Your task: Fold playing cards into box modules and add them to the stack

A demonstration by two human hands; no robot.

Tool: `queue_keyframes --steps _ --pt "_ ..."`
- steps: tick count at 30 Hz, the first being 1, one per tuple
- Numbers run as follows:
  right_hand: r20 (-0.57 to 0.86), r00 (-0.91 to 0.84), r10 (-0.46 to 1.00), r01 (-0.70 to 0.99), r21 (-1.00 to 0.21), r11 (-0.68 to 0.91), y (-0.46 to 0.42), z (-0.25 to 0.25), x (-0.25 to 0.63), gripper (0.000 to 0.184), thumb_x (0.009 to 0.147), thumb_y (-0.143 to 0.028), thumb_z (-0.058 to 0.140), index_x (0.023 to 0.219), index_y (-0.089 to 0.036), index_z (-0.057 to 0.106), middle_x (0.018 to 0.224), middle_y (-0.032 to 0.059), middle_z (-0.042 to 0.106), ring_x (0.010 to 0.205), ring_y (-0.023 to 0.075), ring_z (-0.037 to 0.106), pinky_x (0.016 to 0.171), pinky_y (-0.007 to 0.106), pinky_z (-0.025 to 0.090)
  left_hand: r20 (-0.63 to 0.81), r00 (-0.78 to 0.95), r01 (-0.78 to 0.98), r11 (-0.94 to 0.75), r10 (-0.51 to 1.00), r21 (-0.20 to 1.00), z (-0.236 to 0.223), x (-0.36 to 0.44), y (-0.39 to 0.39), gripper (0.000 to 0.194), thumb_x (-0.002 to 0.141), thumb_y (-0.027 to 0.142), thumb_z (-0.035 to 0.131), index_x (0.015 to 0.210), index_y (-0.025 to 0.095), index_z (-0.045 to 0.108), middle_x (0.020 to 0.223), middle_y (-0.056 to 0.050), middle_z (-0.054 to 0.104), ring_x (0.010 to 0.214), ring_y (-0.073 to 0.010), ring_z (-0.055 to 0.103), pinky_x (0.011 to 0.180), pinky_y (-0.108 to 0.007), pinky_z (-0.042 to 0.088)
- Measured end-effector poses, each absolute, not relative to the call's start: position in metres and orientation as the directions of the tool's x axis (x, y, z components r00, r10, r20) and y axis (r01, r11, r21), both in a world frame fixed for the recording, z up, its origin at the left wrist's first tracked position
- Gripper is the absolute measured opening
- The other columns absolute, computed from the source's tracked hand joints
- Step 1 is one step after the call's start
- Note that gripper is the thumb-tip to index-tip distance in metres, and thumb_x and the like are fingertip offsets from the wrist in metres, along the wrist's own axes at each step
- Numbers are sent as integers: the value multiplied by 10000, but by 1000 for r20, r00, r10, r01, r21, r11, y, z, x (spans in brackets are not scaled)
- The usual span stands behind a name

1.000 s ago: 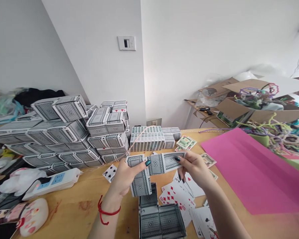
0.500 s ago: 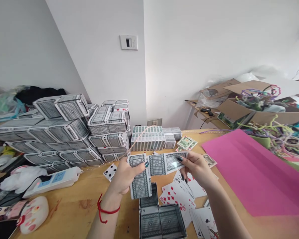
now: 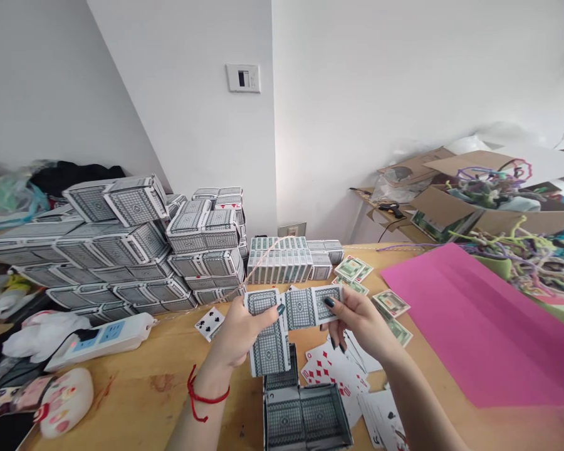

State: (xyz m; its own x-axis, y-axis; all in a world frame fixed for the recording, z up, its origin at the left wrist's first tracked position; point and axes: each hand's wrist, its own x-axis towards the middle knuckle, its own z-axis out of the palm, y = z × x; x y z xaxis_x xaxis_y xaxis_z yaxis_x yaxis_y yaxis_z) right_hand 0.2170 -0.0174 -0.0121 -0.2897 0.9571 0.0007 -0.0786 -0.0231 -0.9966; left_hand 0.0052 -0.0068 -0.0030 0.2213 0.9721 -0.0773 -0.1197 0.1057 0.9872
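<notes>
Several grey-patterned playing cards [image 3: 269,351], backs facing up, form one L-shaped piece above the table. My left hand [image 3: 239,332] grips its left part, thumb pressed on top. At the other end, my right hand [image 3: 360,316] pinches the last card of the strip between thumb and fingers. Below the piece stands an open box made of cards [image 3: 284,421], with a smaller compartment at its back partly hidden by the held cards. Loose face-up cards [image 3: 333,369] lie fanned out under my right hand.
Card-built boxes [image 3: 136,207] are stacked at the back left. A row of card packs [image 3: 279,262] stands behind my hands. A power strip [image 3: 106,338] lies left, and a pink sheet [image 3: 470,332] right. Beyond it are cardboard boxes [image 3: 455,200] and tangled yarn [image 3: 526,250].
My right hand has moved slightly left, its thumb shifting on the end card. The card piece has shifted slightly right in my left hand.
</notes>
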Motion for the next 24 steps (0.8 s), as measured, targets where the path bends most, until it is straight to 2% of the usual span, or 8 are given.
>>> queue_keyframes --steps 5,10,15,20,24 --pt "-15 -304 952 9 -1000 -13 -19 -18 214 303 865 -468 422 719 -205 379 519 -67 546 308 59 475 301 168 346 -74 237 -162 115 969 980 -2 7 -9 142 682 202 666 810 169 614 783 -16 680 730 -164 614 709 -289 485" --pt "-11 -269 963 94 -995 15 -20 -21 214 302 876 -459 402 704 -217 348 473 -103 437 314 52 419 342 181 321 -99 209 -171 136 973 976 0 7 -9 126 704 262 657 759 157 616 721 -31 690 701 -179 636 706 -315 497" --pt "2 -277 961 52 -998 17 -21 -18 206 306 876 -474 387 712 -223 330 515 -114 310 341 37 307 348 175 274 -109 200 -154 141 974 978 -2 7 -8 160 709 265 657 827 160 631 824 -51 706 836 -217 642 728 -323 500" --pt "0 -307 952 47 -999 16 -20 -21 204 308 884 -484 362 726 -221 332 531 -110 290 355 37 279 353 173 249 -145 214 -139 177 966 974 -4 7 -8 169 703 295 670 808 167 635 850 -51 710 861 -230 644 769 -343 493" --pt "21 -298 954 18 -999 27 -20 -21 205 314 889 -477 361 709 -224 317 519 -111 268 361 42 272 362 177 256 -194 178 -168 224 965 960 -4 7 -7 297 720 365 653 941 167 639 894 -74 712 968 -252 616 850 -378 466"
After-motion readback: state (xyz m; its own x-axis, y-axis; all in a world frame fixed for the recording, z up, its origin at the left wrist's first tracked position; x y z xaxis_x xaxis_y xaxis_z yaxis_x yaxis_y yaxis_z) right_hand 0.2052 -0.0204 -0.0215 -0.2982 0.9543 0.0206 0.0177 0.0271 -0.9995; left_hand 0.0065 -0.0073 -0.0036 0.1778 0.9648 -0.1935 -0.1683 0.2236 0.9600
